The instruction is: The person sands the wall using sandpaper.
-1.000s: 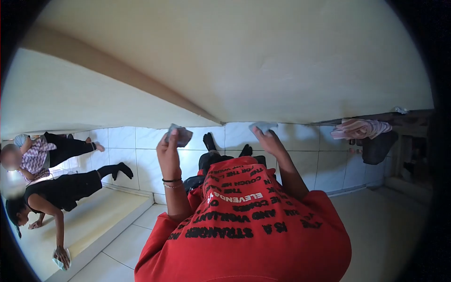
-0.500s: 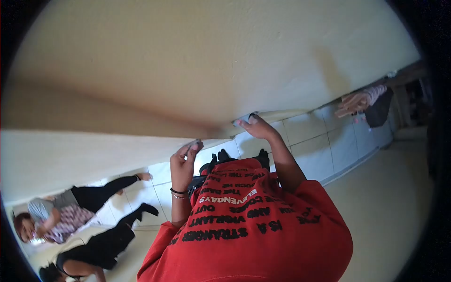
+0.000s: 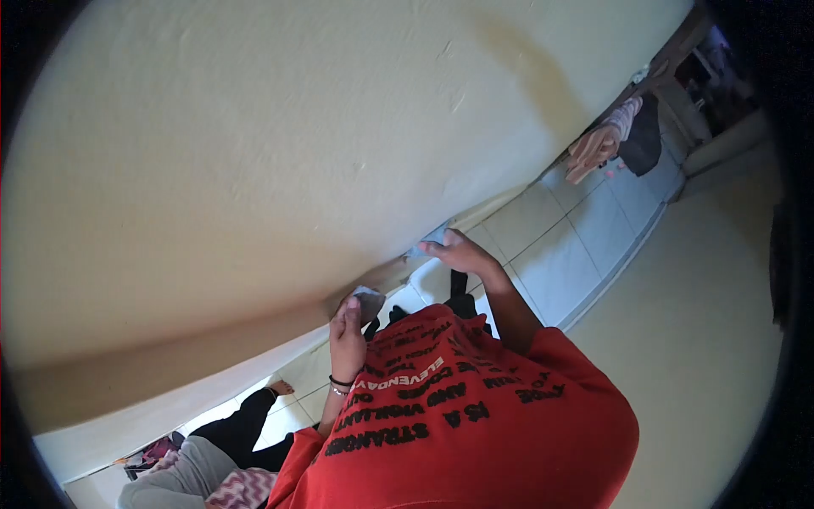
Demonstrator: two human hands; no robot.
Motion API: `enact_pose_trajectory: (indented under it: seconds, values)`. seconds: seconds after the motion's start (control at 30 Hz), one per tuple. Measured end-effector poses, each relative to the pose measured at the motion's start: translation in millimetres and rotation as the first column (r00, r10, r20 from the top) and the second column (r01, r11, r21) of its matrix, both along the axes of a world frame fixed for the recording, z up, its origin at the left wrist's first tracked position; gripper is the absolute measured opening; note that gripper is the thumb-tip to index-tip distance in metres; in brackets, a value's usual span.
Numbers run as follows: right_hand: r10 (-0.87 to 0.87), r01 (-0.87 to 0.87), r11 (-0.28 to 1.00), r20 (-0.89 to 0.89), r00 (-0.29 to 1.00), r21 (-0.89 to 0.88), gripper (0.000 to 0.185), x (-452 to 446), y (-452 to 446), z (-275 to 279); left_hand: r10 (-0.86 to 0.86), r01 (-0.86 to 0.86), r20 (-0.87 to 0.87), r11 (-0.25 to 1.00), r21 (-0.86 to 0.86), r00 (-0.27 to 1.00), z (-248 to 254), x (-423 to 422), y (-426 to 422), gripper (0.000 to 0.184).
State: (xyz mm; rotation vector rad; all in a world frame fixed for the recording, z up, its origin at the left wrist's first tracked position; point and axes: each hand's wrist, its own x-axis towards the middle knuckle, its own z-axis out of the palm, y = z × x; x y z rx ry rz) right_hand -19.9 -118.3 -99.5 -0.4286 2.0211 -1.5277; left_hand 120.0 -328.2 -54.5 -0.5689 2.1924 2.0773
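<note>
My left hand [image 3: 346, 338] has its fingers closed on a small grey piece [image 3: 368, 303], which sticks up beyond the thumb, close to the pale wall [image 3: 254, 153]. Dark bands circle that wrist. Farther right, my right hand [image 3: 462, 253] pinches a thin light-blue-grey piece [image 3: 431, 240] between thumb and fingers, beside the lower part of the wall. The two hands are apart. What the pieces are made of cannot be told.
A person in grey and black [image 3: 199, 467] is at the lower left. White floor tiles [image 3: 543, 229] run along the wall. Striped cloth [image 3: 604, 144] and a dark cloth [image 3: 642, 140] hang at the upper right, near a wooden frame.
The view has turned, so the wall slants and the hanging cloths sit higher. My hands have come nearer the wall than a second ago. The person in black has left view.
</note>
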Motion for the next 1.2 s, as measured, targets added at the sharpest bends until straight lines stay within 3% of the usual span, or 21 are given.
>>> enact_pose_trajectory:
  seconds: [0.07,0.1,0.17,0.2,0.23,0.33,0.47,0.53,0.57,0.6,0.67,0.7,0.73,0.8,0.83,0.9,1.0,1.03,1.07,1.13,1.2]
  values:
    - [-0.004,0.005,0.998,0.013,1.000,-0.060,0.036,-1.5,8.7,16.8,0.197,-0.205,0.076,0.971,0.122,0.977,-10.5,-1.0,5.5,0.041]
    - [0.025,-0.019,0.987,0.040,0.999,-0.158,0.038,-7.5,15.5,25.7,0.403,-0.411,0.081,0.890,0.196,0.912,-2.9,-8.0,19.9,0.039]
    - [0.053,-0.038,0.966,0.051,0.997,-0.256,0.040,-19.7,25.2,33.3,0.439,-0.430,-0.009,0.883,0.188,0.898,-24.6,-7.8,18.5,0.036]
    - [0.143,-0.142,0.966,-0.012,0.990,-0.214,0.042,-25.4,26.6,35.1,0.471,-0.452,-0.088,0.874,0.177,0.878,-21.9,-14.1,22.7,0.034]
    - [0.233,-0.242,0.956,-0.069,0.970,-0.165,0.044,-29.5,28.3,36.0,0.582,-0.524,-0.047,0.762,0.382,0.812,-18.6,-16.4,32.7,0.027]
    - [0.360,-0.371,0.928,-0.210,0.909,-0.013,0.048,-35.1,30.5,36.8,0.670,-0.598,-0.085,0.705,0.382,0.737,-11.9,-26.6,47.4,0.024]
    - [0.493,-0.506,0.855,-0.128,0.861,-0.112,0.051,-51.9,47.9,74.8,0.844,-0.745,-0.141,0.526,0.410,0.518,-10.0,-42.0,56.3,0.023]
    - [0.454,-0.445,0.875,0.006,0.891,-0.192,0.055,-59.7,60.3,76.0,0.881,-0.798,-0.152,0.470,0.378,0.447,-16.7,-46.7,55.2,0.024]
    - [0.454,-0.452,0.891,0.060,0.889,-0.044,0.061,-68.1,67.0,45.1,0.907,-0.834,-0.174,0.421,0.356,0.384,-19.5,-50.6,53.0,0.026]
    - [0.461,-0.459,0.887,0.055,0.886,-0.046,0.061,-76.5,73.5,24.0,0.909,-0.836,-0.178,0.416,0.358,0.376,-17.9,-54.6,53.1,0.026]
    - [0.520,-0.619,0.729,0.352,0.778,0.292,0.067,-91.2,88.4,-7.1,0.949,-0.903,-0.172,0.306,0.301,0.264,-15.0,-61.2,56.9,0.029]
    - [0.481,-0.588,0.753,0.362,0.798,0.297,0.065,-91.5,95.5,-18.4,0.952,-0.906,-0.172,0.296,0.303,0.253,-14.7,-63.5,57.8,0.029]
    - [0.493,-0.598,0.744,0.360,0.792,0.297,0.065,-90.2,96.6,1.1,0.960,-0.917,-0.158,0.271,0.292,0.233,-13.3,-65.9,57.6,0.030]
    - [0.324,-0.352,0.926,0.191,0.926,0.135,0.055,-82.3,101.8,45.1,0.968,-0.933,-0.148,0.234,0.271,0.200,-10.4,-67.6,56.9,0.031]
    - [0.336,-0.364,0.922,0.194,0.922,0.131,0.055,-81.1,103.6,60.1,0.973,-0.936,-0.141,0.215,0.277,0.182,-9.6,-70.0,57.4,0.032]
    - [0.313,-0.230,0.885,0.152,0.937,-0.406,0.044,-81.9,107.0,78.1,0.973,-0.926,-0.137,0.222,0.306,0.187,-10.4,-70.5,56.6,0.032]
    - [0.402,-0.315,0.850,0.135,0.905,-0.421,0.040,-93.8,108.3,77.5,0.974,-0.913,-0.157,0.210,0.350,0.164,-14.4,-69.6,58.5,0.032]
    - [0.398,-0.355,0.891,0.110,0.911,-0.284,0.038,-92.0,104.7,71.8,0.961,-0.903,-0.173,0.263,0.339,0.215,-15.7,-66.0,57.6,0.031]
    - [0.411,-0.368,0.884,0.108,0.905,-0.288,0.038,-88.9,99.4,68.1,0.963,-0.907,-0.178,0.252,0.338,0.202,-16.5,-64.0,56.8,0.031]
    - [0.384,-0.390,0.910,-0.067,0.921,-0.143,0.037,-80.3,87.3,64.3,0.920,-0.836,-0.257,0.379,0.398,0.295,-15.7,-62.0,57.9,0.025]
    - [0.372,-0.375,0.922,-0.051,0.927,-0.093,0.036,-76.3,79.8,74.4,0.931,-0.839,-0.249,0.353,0.415,0.268,-9.5,-65.5,63.8,0.024]
